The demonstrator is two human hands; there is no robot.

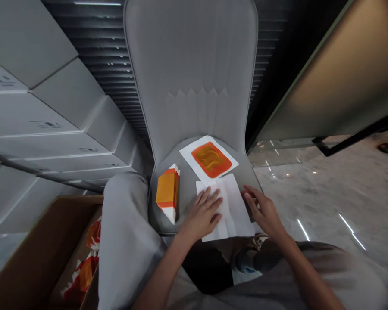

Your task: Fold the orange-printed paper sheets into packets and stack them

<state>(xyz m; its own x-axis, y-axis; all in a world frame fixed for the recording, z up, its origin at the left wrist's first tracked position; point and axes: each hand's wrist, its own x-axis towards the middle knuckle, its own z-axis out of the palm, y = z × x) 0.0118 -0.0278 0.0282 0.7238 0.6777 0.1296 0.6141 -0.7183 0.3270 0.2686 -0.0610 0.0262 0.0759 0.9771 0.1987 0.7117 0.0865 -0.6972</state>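
A creased white paper sheet point(228, 202) lies at the front of the grey chair seat point(187, 211), its lower edge hanging past the seat. My left hand point(205, 213) rests flat on its left half with the fingers spread. Beside its right edge is my right hand point(265, 211), fingers apart, with nothing seen in it. Behind the sheet lies another white sheet with an orange and gold printed square point(211, 159), its near corner meeting the creased sheet. Left of my left hand stands a stack of folded orange, gold and white papers point(168, 191).
An open cardboard box point(29, 254) at the lower left holds several folded orange and white papers point(84, 275). White cartons point(48, 107) are stacked on the left. The chair's backrest point(194, 64) rises behind the seat. A glass panel point(336, 82) stands at the right over a shiny floor.
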